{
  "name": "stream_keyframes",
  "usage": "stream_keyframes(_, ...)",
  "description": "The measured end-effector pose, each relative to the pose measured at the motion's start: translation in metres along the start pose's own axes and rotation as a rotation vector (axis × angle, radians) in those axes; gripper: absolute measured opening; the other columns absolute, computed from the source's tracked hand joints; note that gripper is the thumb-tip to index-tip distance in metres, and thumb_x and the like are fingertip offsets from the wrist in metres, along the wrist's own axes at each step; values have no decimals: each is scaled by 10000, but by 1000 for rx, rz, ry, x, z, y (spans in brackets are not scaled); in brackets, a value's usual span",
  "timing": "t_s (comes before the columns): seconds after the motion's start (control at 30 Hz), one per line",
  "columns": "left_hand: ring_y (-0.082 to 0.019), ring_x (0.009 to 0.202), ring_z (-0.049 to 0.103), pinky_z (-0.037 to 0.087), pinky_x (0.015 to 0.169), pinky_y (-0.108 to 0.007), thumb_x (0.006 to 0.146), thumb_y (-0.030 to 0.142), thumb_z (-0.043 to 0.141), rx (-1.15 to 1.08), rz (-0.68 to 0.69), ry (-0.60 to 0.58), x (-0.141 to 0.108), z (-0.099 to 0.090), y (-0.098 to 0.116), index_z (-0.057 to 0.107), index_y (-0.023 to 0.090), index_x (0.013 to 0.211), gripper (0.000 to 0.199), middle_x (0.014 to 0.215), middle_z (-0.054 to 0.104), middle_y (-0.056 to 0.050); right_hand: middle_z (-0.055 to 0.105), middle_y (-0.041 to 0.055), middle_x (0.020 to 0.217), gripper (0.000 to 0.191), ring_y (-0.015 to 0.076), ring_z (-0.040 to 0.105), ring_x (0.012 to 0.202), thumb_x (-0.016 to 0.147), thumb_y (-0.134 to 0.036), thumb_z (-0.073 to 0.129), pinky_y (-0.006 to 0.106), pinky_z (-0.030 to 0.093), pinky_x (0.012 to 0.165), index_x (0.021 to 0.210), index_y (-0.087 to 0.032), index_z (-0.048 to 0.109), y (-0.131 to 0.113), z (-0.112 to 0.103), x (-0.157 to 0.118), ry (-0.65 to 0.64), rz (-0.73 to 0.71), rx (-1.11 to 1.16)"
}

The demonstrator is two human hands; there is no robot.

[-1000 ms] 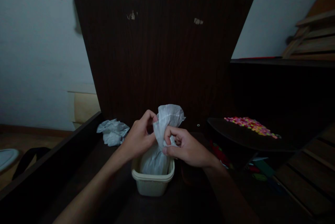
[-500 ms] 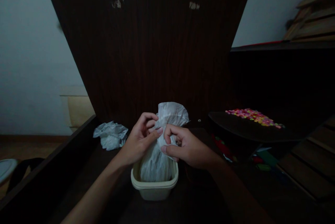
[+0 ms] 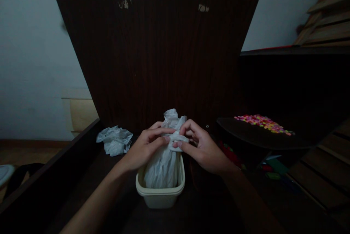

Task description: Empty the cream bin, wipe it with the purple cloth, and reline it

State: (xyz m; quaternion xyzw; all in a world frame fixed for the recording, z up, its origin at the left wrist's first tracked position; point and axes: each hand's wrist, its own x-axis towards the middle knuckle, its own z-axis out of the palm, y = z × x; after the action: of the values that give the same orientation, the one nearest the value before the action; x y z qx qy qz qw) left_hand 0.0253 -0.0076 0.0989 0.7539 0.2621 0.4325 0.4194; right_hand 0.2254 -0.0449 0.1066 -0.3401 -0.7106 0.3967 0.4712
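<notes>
Pinching white bag (image 3: pixel 162 171), grips (image 3: pixel 147 144) (image 3: pixel 201 148) narrow

Dim light. Pale wall (image 3: pixel 30 55) behind tall dark wood panel (image 3: pixel 164 55); slatted wooden furniture (image 3: pixel 329 22) upper right; brownish floor (image 3: pixel 30 152) left.

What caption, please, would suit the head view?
Left hand and right hand pinch a white bag standing in a cream tub.

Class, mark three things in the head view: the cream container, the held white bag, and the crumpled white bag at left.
Cream container (image 3: pixel 160 201): head view, on its front wall.
Held white bag (image 3: pixel 161 172): head view, on its lower part.
Crumpled white bag (image 3: pixel 115 141): head view, on its middle folds.
</notes>
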Motion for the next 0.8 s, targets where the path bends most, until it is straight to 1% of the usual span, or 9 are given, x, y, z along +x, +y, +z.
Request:
stream_keyframes(0.07,-237,1122,625,495,991,-370,914,258,657,-5,3,-58,-1,0,2,817,257,1070,223,1143,645,-64,534,-31,846,146,132,533,751,879,-223,628,277,411,660,911,-232,485,4,1,0,-21,-27,-40)
stream_keyframes(0.2,-224,1061,633,520,909,-339,913,270,710,54,24,-104,-3,1,4,810,234,1036,163,1104,642,-64,509,-42,843,134,123,477,712,867,-167,590,271,365,622,932,-238,497,6,3,-2,-12,-71,-179)
stream_keyframes(0.3,-202,985,637,510,866,-314,912,258,718,112,48,-141,-3,0,6,798,208,990,123,1034,646,-51,505,-50,803,168,123,459,681,827,-145,592,268,340,596,922,-239,490,0,3,-4,31,-47,-276)
stream_keyframes(0.37,-197,962,638,497,859,-309,917,257,717,159,73,-150,-3,-1,7,783,194,957,100,1007,658,-46,509,-53,776,169,127,464,666,814,-152,590,268,339,585,912,-240,484,-5,4,-5,62,-8,-298)
stream_keyframes(0.47,-192,925,636,479,838,-302,912,269,729,224,111,-123,-3,-1,7,739,176,883,98,964,670,-39,509,-61,735,162,121,465,621,809,-153,577,260,325,553,899,-242,477,-8,7,-6,96,33,-297)
stream_keyframes(0.57,-175,838,613,457,757,-282,902,284,731,307,120,-62,-3,0,5,687,170,824,146,891,644,-21,502,-64,726,153,117,467,602,809,-136,546,254,319,546,886,-244,470,-3,10,-4,138,52,-289)
stream_keyframes(0.67,-155,764,584,421,684,-258,883,221,692,388,158,-7,-4,4,3,646,172,786,118,827,614,-1,529,-46,762,128,132,496,645,827,-150,522,262,335,575,894,-245,468,4,13,-1,154,71,-291)
stream_keyframes(0.73,-143,735,570,405,661,-244,847,165,672,411,197,25,-5,7,3,616,175,759,105,797,598,12,537,-34,776,115,143,499,671,831,-155,514,269,330,588,890,-243,468,6,14,0,157,68,-323)
stream_keyframes(0.8,-137,726,564,402,659,-237,844,153,653,419,217,61,-5,10,4,605,176,752,106,787,591,16,528,-31,769,112,146,487,671,829,-154,512,272,319,589,878,-243,466,4,16,-1,162,64,-358)
